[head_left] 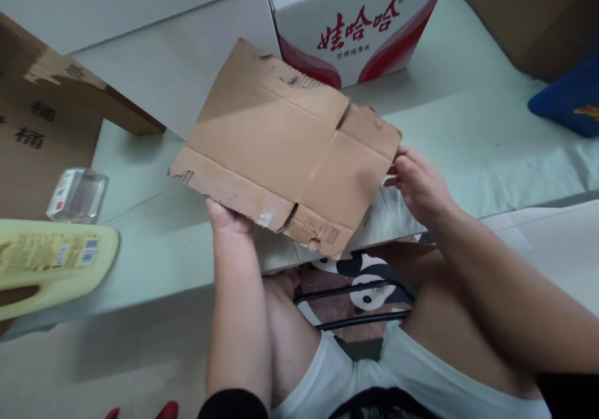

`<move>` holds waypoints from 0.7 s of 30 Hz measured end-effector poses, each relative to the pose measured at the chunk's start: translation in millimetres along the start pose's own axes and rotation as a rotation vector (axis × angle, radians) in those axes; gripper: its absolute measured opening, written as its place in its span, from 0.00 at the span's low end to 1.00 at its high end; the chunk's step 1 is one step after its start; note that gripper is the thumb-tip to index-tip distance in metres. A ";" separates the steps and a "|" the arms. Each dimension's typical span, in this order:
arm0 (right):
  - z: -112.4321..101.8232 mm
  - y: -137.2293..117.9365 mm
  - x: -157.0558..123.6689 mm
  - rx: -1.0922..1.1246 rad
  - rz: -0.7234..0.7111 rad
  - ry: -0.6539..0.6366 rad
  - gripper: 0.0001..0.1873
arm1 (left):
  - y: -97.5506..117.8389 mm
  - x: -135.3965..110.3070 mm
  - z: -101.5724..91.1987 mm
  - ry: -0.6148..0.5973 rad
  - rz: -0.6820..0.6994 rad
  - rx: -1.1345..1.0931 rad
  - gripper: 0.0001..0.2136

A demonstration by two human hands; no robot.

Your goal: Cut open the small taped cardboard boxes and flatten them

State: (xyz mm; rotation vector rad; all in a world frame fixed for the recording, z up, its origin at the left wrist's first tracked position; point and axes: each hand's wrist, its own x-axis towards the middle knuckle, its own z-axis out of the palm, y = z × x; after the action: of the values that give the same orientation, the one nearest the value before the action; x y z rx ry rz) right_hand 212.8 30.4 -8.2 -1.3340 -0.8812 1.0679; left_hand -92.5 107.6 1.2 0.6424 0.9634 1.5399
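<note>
A flattened brown cardboard box (271, 132) with crease lines, torn edges and slotted flaps is held tilted above the pale green surface. My left hand (228, 219) grips its lower left edge, with most of the fingers hidden beneath the cardboard. At the right corner, my right hand (416, 178) has its thumb and fingertips against the edge; some of its fingers hang loose below. Small print and a scrap of clear tape show on the near flap.
Behind stands a white and red water carton (355, 38), beside large white boxes (178, 50). A clear plastic container (79, 195), a yellow jug (56, 263) and a printed brown carton (42, 125) are at left. Something blue (568, 100) sits at right on the pale green cloth (472, 138).
</note>
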 end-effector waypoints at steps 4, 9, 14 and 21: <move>14.9 -5.0 -12.2 0.090 0.237 -0.309 0.25 | -3.0 1.3 5.4 -0.072 0.050 0.021 0.20; 19.0 -20.3 -20.6 0.190 0.215 -0.148 0.26 | 5.9 4.1 6.9 -0.046 -0.069 -0.070 0.12; -36.0 -45.4 -38.1 0.057 0.069 0.313 0.21 | 19.9 0.3 0.8 -0.044 -0.219 -0.106 0.07; -123.2 -52.8 -60.2 -0.556 -0.179 0.735 0.18 | 23.0 -6.6 1.8 -0.044 -0.177 -0.138 0.04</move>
State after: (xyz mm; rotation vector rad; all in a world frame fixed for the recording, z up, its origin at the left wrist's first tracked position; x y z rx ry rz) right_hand 316.3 -61.6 40.9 -1.8847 -0.7242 0.1308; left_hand -101.7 101.3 22.4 0.4779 0.8494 1.4162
